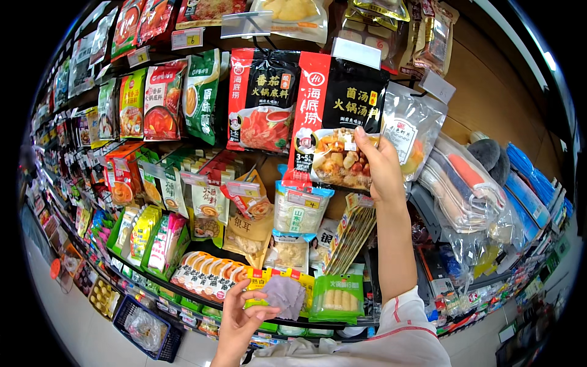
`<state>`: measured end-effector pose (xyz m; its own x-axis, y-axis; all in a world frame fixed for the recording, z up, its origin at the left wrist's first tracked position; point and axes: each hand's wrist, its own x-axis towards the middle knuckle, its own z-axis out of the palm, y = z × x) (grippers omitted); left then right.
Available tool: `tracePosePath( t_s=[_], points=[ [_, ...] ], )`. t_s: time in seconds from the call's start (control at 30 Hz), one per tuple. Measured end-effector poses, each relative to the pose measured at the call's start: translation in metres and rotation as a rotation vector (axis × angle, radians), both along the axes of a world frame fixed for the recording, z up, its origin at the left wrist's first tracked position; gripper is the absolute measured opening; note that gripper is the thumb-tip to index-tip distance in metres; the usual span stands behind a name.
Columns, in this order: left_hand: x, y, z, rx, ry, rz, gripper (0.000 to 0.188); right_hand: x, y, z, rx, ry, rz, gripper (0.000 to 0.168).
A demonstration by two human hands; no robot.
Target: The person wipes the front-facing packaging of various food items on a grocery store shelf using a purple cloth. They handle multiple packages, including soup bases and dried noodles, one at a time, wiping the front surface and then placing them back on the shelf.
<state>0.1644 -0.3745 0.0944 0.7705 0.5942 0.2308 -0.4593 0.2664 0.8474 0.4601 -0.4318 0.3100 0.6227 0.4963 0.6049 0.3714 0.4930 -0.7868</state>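
My right hand (383, 160) grips the lower right side of a black-and-red hot pot base packet (339, 114), thumb on its front and the other fingers hidden behind it. The packet's front shows a picture of mushrooms, and its upper edge sits just under a blank tag holder (356, 52). Just to its left hangs a similar black-and-red packet (262, 98) with a red dish pictured on it. Lower down, my left hand (240, 316) pinches a greyish-purple cloth (285, 296) between its fingers, in front of yellow packets (259, 286) on the shelf.
A clear bag of colored chips (410, 128) hangs right of the packet, and folded towels (463, 183) hang beyond. Bundled skewers (351, 229) and a green bag (337, 293) are below. A dark blue basket (172, 346) holding plastic stands on the floor, lower left.
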Motion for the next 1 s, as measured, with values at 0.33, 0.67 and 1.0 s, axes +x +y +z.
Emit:
tracePosePath(
  t_s=[0.33, 0.67, 1.0],
  points=[
    [-0.004, 0.001, -0.001, -0.027, 0.057, 0.075, 0.06, 0.026, 0.001, -0.001, 0.028, 0.028, 0.101, 0.024],
    [-0.002, -0.003, -0.002, -0.002, 0.081, 0.097, 0.06, 0.052, 0.032, 0.001, -0.096, 0.08, -0.038, 0.03],
    [-0.004, 0.001, -0.007, 0.002, 0.103, 0.164, 0.063, 0.023, 0.02, -0.061, 0.06, -0.504, -0.814, 0.031]
  ],
)
